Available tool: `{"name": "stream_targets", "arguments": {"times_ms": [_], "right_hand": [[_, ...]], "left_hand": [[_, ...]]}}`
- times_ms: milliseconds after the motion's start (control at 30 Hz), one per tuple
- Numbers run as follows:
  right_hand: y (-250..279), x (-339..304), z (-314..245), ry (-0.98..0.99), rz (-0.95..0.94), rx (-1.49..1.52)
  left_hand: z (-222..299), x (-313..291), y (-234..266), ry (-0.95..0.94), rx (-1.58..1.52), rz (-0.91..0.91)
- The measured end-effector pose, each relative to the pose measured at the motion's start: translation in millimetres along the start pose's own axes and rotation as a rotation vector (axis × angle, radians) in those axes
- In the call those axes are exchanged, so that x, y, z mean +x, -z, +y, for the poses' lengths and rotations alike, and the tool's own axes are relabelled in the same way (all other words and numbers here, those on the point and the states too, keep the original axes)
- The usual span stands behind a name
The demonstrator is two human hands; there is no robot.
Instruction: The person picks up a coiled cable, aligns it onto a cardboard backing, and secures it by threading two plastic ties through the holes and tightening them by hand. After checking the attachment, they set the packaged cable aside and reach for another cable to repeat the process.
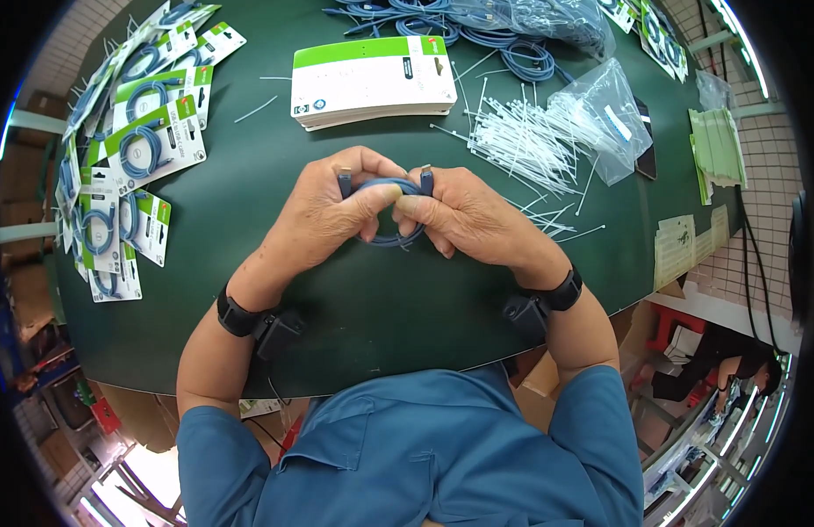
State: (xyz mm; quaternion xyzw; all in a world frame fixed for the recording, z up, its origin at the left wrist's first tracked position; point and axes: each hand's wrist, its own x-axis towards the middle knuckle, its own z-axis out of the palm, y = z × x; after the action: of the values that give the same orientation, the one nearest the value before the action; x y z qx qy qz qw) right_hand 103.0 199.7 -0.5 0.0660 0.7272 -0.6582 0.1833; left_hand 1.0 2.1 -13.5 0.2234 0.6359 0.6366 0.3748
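Observation:
Over the middle of the dark green table, both my hands hold one coiled blue cable (391, 239). My left hand (341, 206) pinches the coil's left side between thumb and fingers, and a dark connector with a metal tip (345, 182) pokes up beside it. On the right side, my right hand (451, 211) grips the same coil, its thumb close to the left thumb. A second connector (426, 180) stands up at that hand. Just beyond lies a stack of green-and-white packaging cards (372, 81). Part of the coil is hidden behind my fingers.
White cable ties (521, 145) lie spread at the right, with a clear plastic bag (605, 123) beside them. Carded blue cables (144, 149) overlap along the left edge. Loose blue cables (521, 57) are heaped at the back. Another person (732, 373) is off to the right.

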Motion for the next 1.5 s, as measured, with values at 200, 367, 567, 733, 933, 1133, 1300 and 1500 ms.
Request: {"name": "stream_targets", "arguments": {"times_ms": [200, 367, 567, 733, 933, 1133, 1300, 1500], "right_hand": [[2.0, -0.1, 3.5, 0.030, -0.267, -0.273], [3.6, 3.7, 4.6, -0.017, -0.350, -0.408], [2.6, 3.2, 5.4, 0.247, -0.183, -0.504], [6.5, -4.4, 6.4, 0.367, -0.142, -0.450], [-1.5, -3.5, 6.6, 0.465, 0.050, -0.335], [25.7, -15.8, -9.1, 0.329, 0.115, -0.072], [31.4, -13.8, -11.2, 0.366, 0.113, 0.125], [23.1, -15.0, -15.3, 0.464, 0.120, 0.213]], "left_hand": [[22.2, -2.9, -1.5, 0.294, 0.190, -0.217], [16.5, -5.6, -7.9, 0.290, 0.419, -0.172], [7.0, -7.9, -2.2, 0.094, 0.484, -0.063], [15.6, -16.5, -19.8, -0.158, 0.602, 0.050], [31.9, -19.8, -28.3, -0.122, 0.661, 0.164], [62.8, -24.8, -46.1, -0.952, 1.166, 0.622], [45.3, -32.1, -66.0, -0.834, 1.131, 0.196], [20.0, -3.5, -80.3, -0.584, 0.906, 0.185]]}}
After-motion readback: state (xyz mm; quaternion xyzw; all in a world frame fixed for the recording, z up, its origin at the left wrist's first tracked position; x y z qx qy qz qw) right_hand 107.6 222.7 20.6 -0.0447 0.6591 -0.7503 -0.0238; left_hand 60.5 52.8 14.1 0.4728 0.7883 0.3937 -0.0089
